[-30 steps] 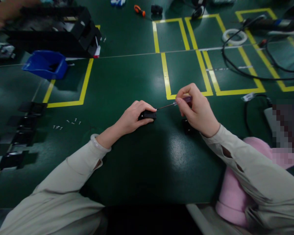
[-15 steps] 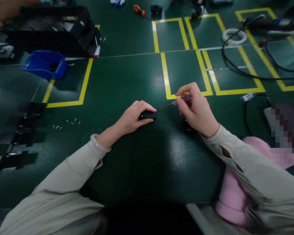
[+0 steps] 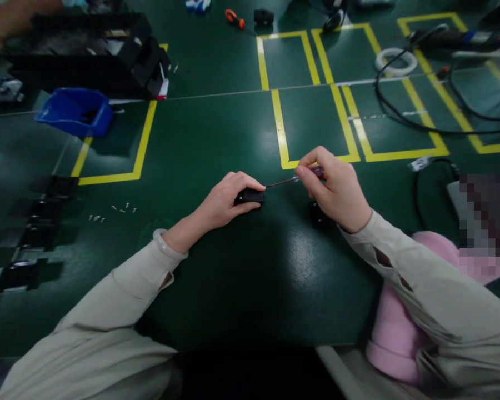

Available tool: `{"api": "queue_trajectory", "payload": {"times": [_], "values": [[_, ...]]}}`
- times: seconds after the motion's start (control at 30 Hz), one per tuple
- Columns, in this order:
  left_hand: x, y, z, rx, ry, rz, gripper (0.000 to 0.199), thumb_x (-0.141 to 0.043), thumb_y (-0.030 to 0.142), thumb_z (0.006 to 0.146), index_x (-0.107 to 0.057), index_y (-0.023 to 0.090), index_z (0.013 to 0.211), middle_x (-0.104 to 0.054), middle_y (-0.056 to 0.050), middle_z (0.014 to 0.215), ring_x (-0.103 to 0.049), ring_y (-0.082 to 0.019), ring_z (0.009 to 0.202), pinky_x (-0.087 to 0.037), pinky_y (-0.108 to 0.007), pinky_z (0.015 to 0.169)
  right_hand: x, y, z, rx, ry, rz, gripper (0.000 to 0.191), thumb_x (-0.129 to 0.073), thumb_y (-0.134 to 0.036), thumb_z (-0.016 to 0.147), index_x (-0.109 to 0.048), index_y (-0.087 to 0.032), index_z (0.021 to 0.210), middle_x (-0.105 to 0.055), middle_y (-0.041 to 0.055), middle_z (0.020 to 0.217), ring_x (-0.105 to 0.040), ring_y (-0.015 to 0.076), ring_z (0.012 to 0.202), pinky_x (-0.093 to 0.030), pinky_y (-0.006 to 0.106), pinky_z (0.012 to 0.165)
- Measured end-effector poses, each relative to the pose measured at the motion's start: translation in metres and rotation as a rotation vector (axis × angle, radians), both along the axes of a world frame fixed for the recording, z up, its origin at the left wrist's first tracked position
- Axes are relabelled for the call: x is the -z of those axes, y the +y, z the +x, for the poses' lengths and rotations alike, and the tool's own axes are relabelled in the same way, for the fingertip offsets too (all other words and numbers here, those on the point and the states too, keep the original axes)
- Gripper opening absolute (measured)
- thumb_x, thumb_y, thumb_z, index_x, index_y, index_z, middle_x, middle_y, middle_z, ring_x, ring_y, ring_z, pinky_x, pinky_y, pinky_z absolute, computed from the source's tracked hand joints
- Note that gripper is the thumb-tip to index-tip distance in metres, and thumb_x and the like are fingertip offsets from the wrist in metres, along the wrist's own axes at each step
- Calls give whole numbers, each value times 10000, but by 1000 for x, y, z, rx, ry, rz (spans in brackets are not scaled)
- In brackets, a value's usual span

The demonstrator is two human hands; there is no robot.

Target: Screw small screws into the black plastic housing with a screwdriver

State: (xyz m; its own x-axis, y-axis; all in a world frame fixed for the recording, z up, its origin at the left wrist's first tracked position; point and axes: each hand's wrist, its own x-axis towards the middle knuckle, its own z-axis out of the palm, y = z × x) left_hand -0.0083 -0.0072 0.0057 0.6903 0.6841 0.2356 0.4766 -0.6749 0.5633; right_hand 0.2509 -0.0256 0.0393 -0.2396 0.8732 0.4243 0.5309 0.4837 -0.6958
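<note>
On the green table, my left hand (image 3: 230,198) is closed round a small black block-like part (image 3: 252,195), thumb on the near side and fingers over the far side. My right hand (image 3: 335,189) grips the purple handle of a screwdriver (image 3: 283,181). Its thin shaft points left, and the tip meets the right end of the black part by my left fingertips; the exact contact is too small to make out. Below my right hand lies another small black part (image 3: 318,214), partly covered by the hand.
Several small screws (image 3: 124,208) lie left of my left hand, near a row of black parts (image 3: 39,233). A blue bin (image 3: 77,111) and a black tray (image 3: 87,55) stand at the back left, with another person's arm (image 3: 12,25) beyond. Black cable (image 3: 404,116) loops at the right.
My right hand has turned slightly on the screwdriver handle, its fingers closing in and knuckles dropping a little. My left hand and the black part stay in place.
</note>
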Motion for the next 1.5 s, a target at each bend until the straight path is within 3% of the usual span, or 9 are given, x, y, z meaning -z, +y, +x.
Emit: {"api": "queue_trajectory", "payload": {"times": [0.1,0.3,0.53,0.67,0.83,0.97,1.13,1.33,1.5], "values": [[0,0,0,2,-1,4,274,-634,337,955,-589,204,1190,-663,-54,1177,-597,-215,1086,-441,-364,949,0,0,0,-20,15,6,20,-540,-225,938,-532,-215,953,-530,-55,641,-517,84,505,-394,262,527],[1,0,1,5,0,2,273,-626,349,958,-590,211,1190,-666,-54,1175,-598,-215,1089,-438,-366,951,1,0,1,-2,-12,10,173,-558,-324,955,-549,-201,834,-515,-55,586,-492,79,480,-364,268,520],[1,0,0,2,-4,-4,271,-630,342,957,-588,211,1190,-665,-52,1176,-597,-211,1096,-437,-363,960,1,1,1,3,29,-29,17,-543,-214,926,-547,-205,940,-546,-51,672,-522,80,513,-394,263,542],[0,1,1,4,-7,5,275,-630,347,958,-587,210,1193,-665,-51,1178,-598,-208,1093,-435,-359,954,-1,0,1,9,-19,-31,149,-563,-305,946,-545,-204,838,-502,-67,562,-491,79,477,-357,261,527],[-1,1,1,0,-1,-6,282,-621,379,960,-590,209,1183,-667,-57,1176,-601,-218,1098,-438,-371,959,0,0,2,-20,23,-42,69,-527,-249,948,-547,-206,999,-541,-55,657,-526,85,518,-391,262,550],[-1,0,1,-5,-2,-16,285,-609,391,964,-592,212,1185,-668,-59,1177,-599,-222,1100,-438,-378,963,1,1,2,0,-7,-21,178,-545,-350,960,-542,-213,847,-522,-58,587,-501,84,496,-365,265,537],[-1,0,0,-12,6,-33,285,-614,378,959,-590,212,1189,-666,-65,1184,-596,-226,1113,-435,-383,980,1,0,1,-5,28,-38,60,-526,-241,940,-540,-223,996,-540,-50,655,-529,98,522,-400,275,550],[0,0,0,-8,8,-24,287,-613,383,961,-591,212,1189,-667,-65,1184,-596,-225,1104,-432,-378,970,0,0,0,8,5,-39,163,-532,-339,961,-535,-218,852,-500,-65,562,-487,87,470,-357,270,518],[0,0,1,-12,5,-20,274,-620,360,958,-592,207,1183,-664,-64,1178,-594,-220,1094,-438,-374,962,1,1,0,-23,42,-13,71,-523,-255,943,-543,-208,993,-545,-43,688,-543,93,541,-403,270,557]]}}
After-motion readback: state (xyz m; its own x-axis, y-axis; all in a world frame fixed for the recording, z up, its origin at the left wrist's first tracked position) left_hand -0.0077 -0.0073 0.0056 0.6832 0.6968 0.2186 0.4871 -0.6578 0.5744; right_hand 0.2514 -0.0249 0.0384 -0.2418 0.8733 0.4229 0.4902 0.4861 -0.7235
